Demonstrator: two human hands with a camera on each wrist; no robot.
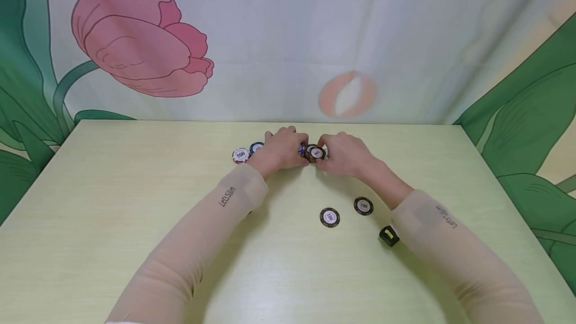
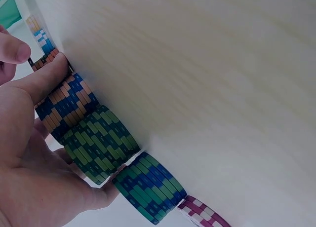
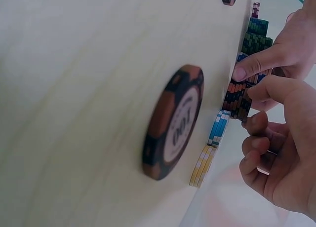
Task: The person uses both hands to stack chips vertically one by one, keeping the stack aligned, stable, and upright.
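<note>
Stacks of poker chips stand in a row near the table's back edge. My left hand (image 1: 284, 149) reaches round the row, its thumb along the front of the black-and-orange stack (image 3: 232, 96) beside the blue-and-orange stack (image 2: 69, 104), its other fingers behind. From the other side, my right hand (image 1: 345, 154) pinches black-and-orange poker chips (image 1: 317, 153) at the top of that stack between thumb and index finger; its remaining fingers curl loosely. Left of my left hand stand a green stack (image 2: 102, 144), a blue-and-green stack (image 2: 150, 187) and a maroon-and-white stack (image 1: 240, 155).
Short blue-and-white (image 3: 218, 128) and yellow (image 3: 202, 166) stacks continue the row under my right hand. Two loose chips marked 100 (image 1: 330, 217) (image 1: 363, 206) lie nearer the front. A small black object with a yellow-green patch (image 1: 389, 235) sits by my right sleeve. A printed curtain (image 1: 270, 54) hangs behind the table.
</note>
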